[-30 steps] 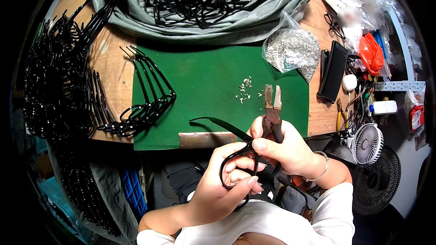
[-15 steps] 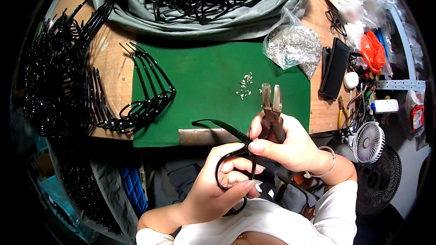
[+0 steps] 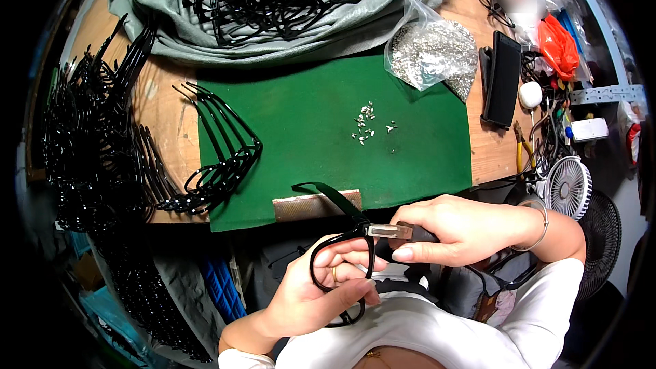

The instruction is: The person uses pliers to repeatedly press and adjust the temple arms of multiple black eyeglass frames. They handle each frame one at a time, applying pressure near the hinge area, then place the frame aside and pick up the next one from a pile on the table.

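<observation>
- Cradling a black glasses frame [image 3: 347, 206] at lower centre, the left hand [image 3: 307, 294] pinches its rim between thumb and curled fingers.
- Right of it, the right hand [image 3: 447, 229] wraps pliers [image 3: 391, 231] held sideways, tips at the frame's corner, forearm slanting lower right.

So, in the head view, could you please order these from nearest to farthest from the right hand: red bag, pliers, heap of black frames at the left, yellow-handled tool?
1. Pliers: held in the right hand.
2. Yellow-handled tool: above and to the right.
3. Red bag: upper right, beyond that tool.
4. Heap of black frames: far left.
</observation>
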Demonstrator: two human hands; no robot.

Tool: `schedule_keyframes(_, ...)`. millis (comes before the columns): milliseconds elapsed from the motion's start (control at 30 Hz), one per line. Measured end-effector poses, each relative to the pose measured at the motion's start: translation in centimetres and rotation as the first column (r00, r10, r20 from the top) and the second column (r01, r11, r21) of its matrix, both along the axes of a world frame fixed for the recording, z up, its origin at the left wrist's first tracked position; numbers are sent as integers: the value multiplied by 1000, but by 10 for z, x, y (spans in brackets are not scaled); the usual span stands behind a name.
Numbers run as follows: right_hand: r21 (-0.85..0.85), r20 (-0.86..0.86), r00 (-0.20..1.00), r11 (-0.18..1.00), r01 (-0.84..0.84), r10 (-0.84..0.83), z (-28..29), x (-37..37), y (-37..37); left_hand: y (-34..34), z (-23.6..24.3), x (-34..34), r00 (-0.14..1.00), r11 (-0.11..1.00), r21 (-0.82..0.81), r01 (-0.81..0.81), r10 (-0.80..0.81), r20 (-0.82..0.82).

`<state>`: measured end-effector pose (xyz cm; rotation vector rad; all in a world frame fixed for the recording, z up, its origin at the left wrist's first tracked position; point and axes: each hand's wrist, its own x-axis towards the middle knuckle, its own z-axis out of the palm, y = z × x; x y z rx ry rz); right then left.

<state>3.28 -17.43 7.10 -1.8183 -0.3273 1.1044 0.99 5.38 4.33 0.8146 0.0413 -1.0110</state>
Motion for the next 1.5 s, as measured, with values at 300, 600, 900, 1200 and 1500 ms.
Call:
schedule_keyframes(300, -189, 48, 992, 976, -107, 119, 5, 10, 6, -4, -2, -3, 1000, 997, 74, 23, -23, -10)
schedule_keyframes(600, -92, -162, 980, 988, -127, 111, 12, 25, -8, -9, 3, -1, 1000, 993, 116, 17, -16, -2)
schedule_keyframes(900, -3, 554, 795, 954, 301, -249, -69, -8, -13, -9, 11, 4, 1000, 993, 116, -15, 17, -19)
schedule_keyframes(1200, 4, 443, 771, 861, 509, -457, -70, -8, 1, -10, -8, 40, 786, 819, 418, -394, 64, 615)
schedule_keyframes(1500, -43, 533, 761, 887, 460, -369, -71, -6, 9, 44, -26, 70, 326, 84, 587, -805, -764, 557)
